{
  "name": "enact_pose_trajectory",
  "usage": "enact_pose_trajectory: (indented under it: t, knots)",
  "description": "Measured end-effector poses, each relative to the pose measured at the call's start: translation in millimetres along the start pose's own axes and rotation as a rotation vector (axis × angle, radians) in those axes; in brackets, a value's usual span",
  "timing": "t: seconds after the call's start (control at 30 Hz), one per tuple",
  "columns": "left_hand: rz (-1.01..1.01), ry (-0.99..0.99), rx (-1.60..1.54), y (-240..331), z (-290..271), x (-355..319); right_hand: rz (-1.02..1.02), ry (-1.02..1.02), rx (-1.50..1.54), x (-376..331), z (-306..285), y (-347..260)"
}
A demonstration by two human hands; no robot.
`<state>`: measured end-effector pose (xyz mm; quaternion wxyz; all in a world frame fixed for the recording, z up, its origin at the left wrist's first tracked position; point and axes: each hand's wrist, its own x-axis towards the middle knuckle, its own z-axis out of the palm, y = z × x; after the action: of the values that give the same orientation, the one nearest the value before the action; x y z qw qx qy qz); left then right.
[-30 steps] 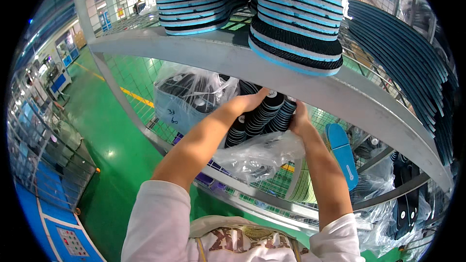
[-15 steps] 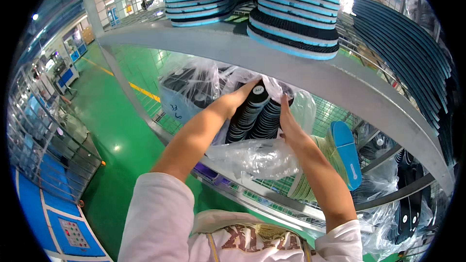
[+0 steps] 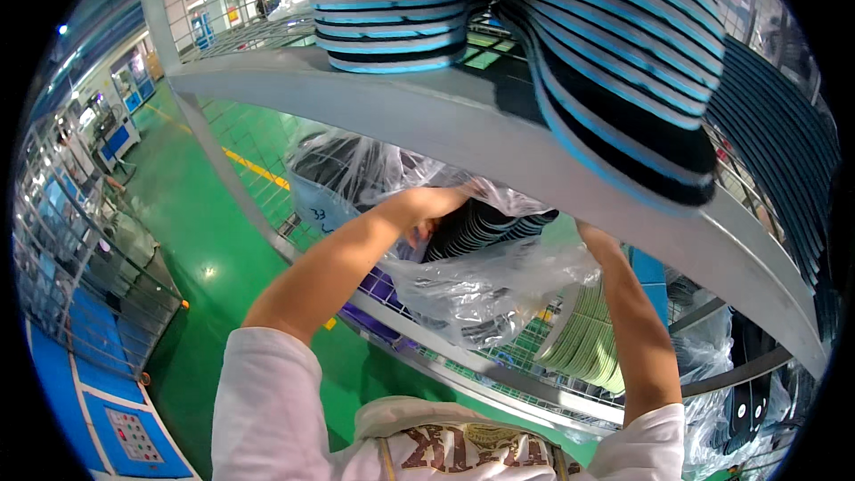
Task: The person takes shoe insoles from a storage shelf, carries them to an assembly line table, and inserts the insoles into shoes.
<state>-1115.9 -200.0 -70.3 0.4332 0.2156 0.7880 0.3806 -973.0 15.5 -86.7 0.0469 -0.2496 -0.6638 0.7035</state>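
A clear plastic bag lies open on the lower shelf, with stacked black insoles showing inside. My left hand reaches in at the bag's far edge, against the insoles. Some fingertips show below that wrist, beside the stack, but most of the fingers are hidden. To the right of the bag, my right hand goes under the upper shelf's beam, which hides its fingers. Whether either hand grips anything cannot be made out.
Tall stacks of black, grey and blue insoles stand on the upper shelf, overhanging its metal beam. Pale green insoles and a blue one lie at the right. Another bagged stack sits at the left.
My right hand has moved right, away from the insoles and under the beam. The bagged insoles now lean over to the right. The upper stacks appear closer.
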Motion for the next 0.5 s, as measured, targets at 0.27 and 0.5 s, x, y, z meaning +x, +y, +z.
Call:
enact_pose_trajectory:
  t: [0.27,0.5]
  knots:
    - [0.05,-0.072,-0.037,0.0,-8.9,4.1,0.022,-0.023,-0.061,6.7,7.2,-10.5]
    - [0.073,-0.151,-0.118,-7.9,-17.6,-0.6,0.056,-0.031,-0.069,3.7,12.6,1.1]
